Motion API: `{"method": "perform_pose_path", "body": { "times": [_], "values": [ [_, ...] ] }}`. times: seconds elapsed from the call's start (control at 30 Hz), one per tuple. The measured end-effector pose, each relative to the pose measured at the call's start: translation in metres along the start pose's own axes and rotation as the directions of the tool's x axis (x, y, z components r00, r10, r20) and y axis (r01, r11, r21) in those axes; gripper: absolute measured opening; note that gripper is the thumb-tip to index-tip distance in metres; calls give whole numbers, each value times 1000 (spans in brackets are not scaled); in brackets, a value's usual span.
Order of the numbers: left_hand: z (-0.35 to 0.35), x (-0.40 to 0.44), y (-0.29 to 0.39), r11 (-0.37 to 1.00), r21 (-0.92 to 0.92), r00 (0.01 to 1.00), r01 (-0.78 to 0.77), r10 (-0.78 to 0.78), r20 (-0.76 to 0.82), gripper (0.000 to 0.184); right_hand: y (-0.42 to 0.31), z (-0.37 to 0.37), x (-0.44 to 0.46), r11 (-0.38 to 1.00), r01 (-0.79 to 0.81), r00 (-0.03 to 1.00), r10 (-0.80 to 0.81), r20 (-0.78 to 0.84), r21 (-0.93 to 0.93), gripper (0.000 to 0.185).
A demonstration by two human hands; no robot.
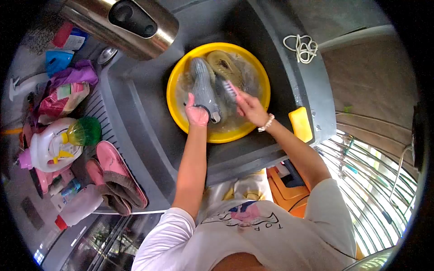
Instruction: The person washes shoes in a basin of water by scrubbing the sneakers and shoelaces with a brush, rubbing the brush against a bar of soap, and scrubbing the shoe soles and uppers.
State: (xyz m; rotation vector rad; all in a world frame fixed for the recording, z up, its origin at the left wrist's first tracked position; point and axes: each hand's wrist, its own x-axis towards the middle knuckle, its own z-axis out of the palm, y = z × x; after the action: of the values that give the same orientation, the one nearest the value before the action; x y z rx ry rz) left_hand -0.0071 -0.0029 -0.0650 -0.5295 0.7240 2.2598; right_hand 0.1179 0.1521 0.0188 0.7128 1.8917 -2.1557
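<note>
"White T-shirt (253,237) nearest us, then two forearms reaching past the counter's (314,86) near edge. Where are the shoes?"

"Side by side in the yellow basin (233,138), in cloudy water; the basin sits inside the sink (156,122). Grey knit shoe (204,88) on the left, khaki shoe (231,72) on the right."

"And the hands?"

"Right hand (251,108) is wrapped round a pink brush (232,87), bristles blurred; I can't tell whether they touch a shoe. Left hand (197,115) is at the knit shoe's collar, thumb raised, fingers hidden, so its grip I can't tell."

"Scrubbing, then?"

"I'd judge so. White cord (306,49), perhaps laces, lies on the counter's right edge, with a yellow sponge (300,124) nearer the wearer."

"What does the next move call for?"

"A steadied shoe, I'd say, and bristles pressed along it without tipping the basin."
</note>
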Motion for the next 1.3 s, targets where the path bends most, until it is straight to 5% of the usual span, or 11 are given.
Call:
{"method": "perform_pose_path", "body": {
  "times": [0.13, 0.2, 0.33, 0.47, 0.67, 0.73, 0.97, 1.07, 1.13, 1.17, 1.3],
  "values": [
    [48, -32, 18, 985, -166, 964, 51, -5, 266, 75, -10, -1, 0, 999, 39, 996, -36, -81, 34, 43],
    [60, -40, 18, 989, -144, 930, -17, 68, 360, 78, -14, 15, 5, 859, 458, 831, -505, -231, -231, 41],
    [68, -50, 20, 996, -93, 916, -19, 54, 398, 87, -48, 24, 2, 654, 451, 739, -655, -156, -608, 39],
    [64, -55, 17, 999, 14, 951, 52, -54, 304, 77, -69, 25, 28, 417, 135, 735, -651, -191, -899, 35],
    [54, -56, 21, 999, 3, 990, 43, -43, 135, 63, -39, 44, 15, 406, 155, 886, -460, -55, -901, 48],
    [47, -52, 16, 998, -60, 997, 24, -28, -75, 61, -25, 48, 9, 271, 348, 893, -388, 229, -897, 48],
    [57, -48, 15, 1000, 18, 996, 19, -21, 84, 55, -34, 39, 64, 378, 64, 886, -447, -121, -924, 35],
    [15, -30, 16, 987, -127, 991, 102, -89, 103, 53, -19, 65, 20, 423, 251, 946, -297, 128, -871, 41],
    [-1, -20, 16, 943, -143, 718, 301, -126, 684, 52, -8, 60, 22, 434, 280, 946, -274, 170, -856, 39],
    [12, -28, 10, 999, -45, 999, -1, -1, -47, 45, -13, 45, 40, 411, 195, 965, -242, 100, -890, 39],
    [38, -37, 7, 998, 0, 984, 55, -54, -167, 44, -2, 24, 85, 531, 38, 988, -148, -49, -846, 59]
  ]
}}
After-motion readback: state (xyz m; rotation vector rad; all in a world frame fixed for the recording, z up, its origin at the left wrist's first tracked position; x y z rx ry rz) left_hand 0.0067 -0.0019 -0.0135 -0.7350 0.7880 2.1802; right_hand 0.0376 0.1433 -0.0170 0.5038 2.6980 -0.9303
